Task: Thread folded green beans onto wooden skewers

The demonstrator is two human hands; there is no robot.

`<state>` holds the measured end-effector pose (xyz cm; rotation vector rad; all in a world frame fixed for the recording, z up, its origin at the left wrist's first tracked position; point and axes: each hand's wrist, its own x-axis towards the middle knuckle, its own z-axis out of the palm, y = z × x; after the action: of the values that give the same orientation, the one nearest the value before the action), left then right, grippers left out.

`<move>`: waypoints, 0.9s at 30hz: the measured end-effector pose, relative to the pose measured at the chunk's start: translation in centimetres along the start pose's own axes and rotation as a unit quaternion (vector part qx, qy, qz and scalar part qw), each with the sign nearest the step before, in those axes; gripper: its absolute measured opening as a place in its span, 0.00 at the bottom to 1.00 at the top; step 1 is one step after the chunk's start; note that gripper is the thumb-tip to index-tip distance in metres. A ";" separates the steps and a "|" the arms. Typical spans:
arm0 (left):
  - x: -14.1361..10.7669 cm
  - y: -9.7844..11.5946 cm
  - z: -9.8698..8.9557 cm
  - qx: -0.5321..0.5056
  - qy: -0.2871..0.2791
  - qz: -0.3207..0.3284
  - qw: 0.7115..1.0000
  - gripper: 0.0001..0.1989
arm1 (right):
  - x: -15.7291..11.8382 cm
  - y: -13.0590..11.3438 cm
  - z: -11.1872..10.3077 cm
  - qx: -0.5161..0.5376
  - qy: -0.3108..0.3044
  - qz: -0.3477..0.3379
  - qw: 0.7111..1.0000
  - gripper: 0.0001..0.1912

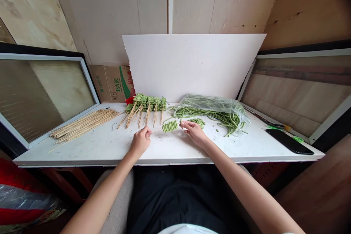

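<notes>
Over the counter (170,152), behind the middle of its front edge, your left hand (141,139) pinches the skewer (156,130) by its bare end; your right hand (194,131) pinches a green piece (180,121) opposite. Expect light, stiff wood and crisp, splittable bean segments (170,126), so grip the bare wood. Its long axis roughly parallels the front edge, pointing toward your right hand.

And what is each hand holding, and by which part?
The left hand holds a skewer by its bare part; the right hand pinches a bean piece, where exactly is unclear.
</notes>
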<state>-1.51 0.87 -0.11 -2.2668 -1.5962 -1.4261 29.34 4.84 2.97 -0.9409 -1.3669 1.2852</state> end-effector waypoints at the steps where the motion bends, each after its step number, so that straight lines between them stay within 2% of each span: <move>1: 0.0 0.0 0.0 0.001 -0.001 0.001 1.000 0.09 | 0.0 0.0 0.0 -0.001 -0.003 0.000 1.000 0.20; 6: 0.0 0.0 -0.1 0.012 -0.002 0.004 1.000 0.10 | 0.0 0.0 0.0 -0.023 -0.001 -0.015 1.000 0.23; 15: 0.0 0.2 -0.2 0.012 -0.010 0.011 1.000 0.11 | -0.3 -0.1 0.1 -0.042 0.000 -0.032 0.999 0.19; 27: 0.0 0.0 -0.1 0.009 -0.018 0.014 1.000 0.11 | -0.1 0.6 0.3 -0.038 0.009 -0.043 0.998 0.19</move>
<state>-1.63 0.83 -0.03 -2.3085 -1.5743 -1.3672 29.01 4.78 2.36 -0.9332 -1.4349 1.1638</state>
